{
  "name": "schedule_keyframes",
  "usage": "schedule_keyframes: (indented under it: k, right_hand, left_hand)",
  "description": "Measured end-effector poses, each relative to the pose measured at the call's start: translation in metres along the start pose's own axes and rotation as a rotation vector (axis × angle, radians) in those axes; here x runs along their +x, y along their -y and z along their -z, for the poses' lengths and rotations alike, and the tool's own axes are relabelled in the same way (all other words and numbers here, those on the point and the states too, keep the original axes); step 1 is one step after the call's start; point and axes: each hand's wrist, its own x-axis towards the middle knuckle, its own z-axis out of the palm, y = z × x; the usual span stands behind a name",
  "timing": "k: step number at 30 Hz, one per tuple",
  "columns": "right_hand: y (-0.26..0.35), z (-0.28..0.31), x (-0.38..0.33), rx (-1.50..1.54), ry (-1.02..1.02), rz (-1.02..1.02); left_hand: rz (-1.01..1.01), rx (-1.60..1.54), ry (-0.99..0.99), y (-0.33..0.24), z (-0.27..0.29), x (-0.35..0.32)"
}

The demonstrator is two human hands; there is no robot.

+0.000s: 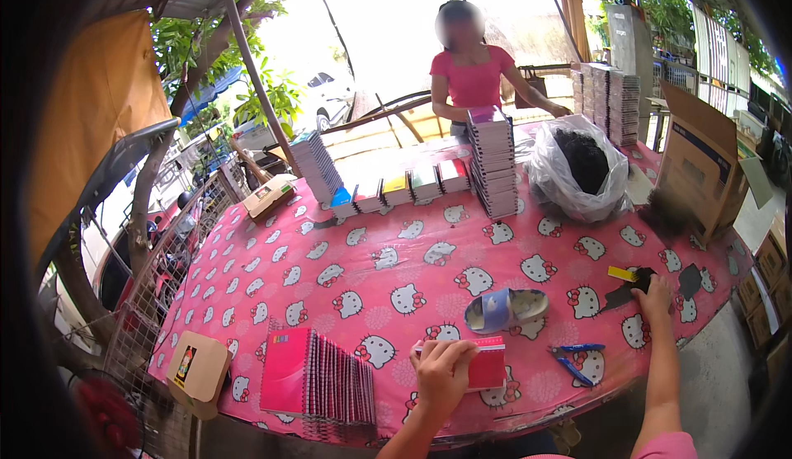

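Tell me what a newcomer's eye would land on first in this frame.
The bright pink cat-patterned tablecloth fills the view, with tall stacks of spiral-bound notebooks at its far edge near a person in a pink top. Up close, the left hand holds a small red notebook, while the right hand touches a black sheet.

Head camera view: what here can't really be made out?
- Small red spiral notebook: the left hand covers its left part.
- Black flat piece: the right hand hides its edge; kind unclear.
- Clear plastic bag: dark contents, unrecognisable.
- Brown cardboard box: its label is too small.
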Motion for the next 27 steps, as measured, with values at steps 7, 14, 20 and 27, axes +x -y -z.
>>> schedule_keyframes:
  k: [7,14,20,27]
  right_hand:
    - [-0.004,0.01,0.01,0.134,0.061,0.158]
    - [0.07,0.062,-0.013,0.31,-0.258,0.403]
    - [0.185,0.125,-0.099,0.97,0.377,0.605]
    - [0.224,0.146,-0.14,1.183,0.443,0.656]
  left_hand:
    - [0.052,-0.021,0.039,-0.001,-0.002,0.0]
    - [-0.03,0.011,-0.039,-0.008,0.0,0.006]
    - [0.058,-0.041,0.026,-0.002,-0.005,0.002]
    - [0.049,-0.021,0.01,-0.011,0.0,-0.001]
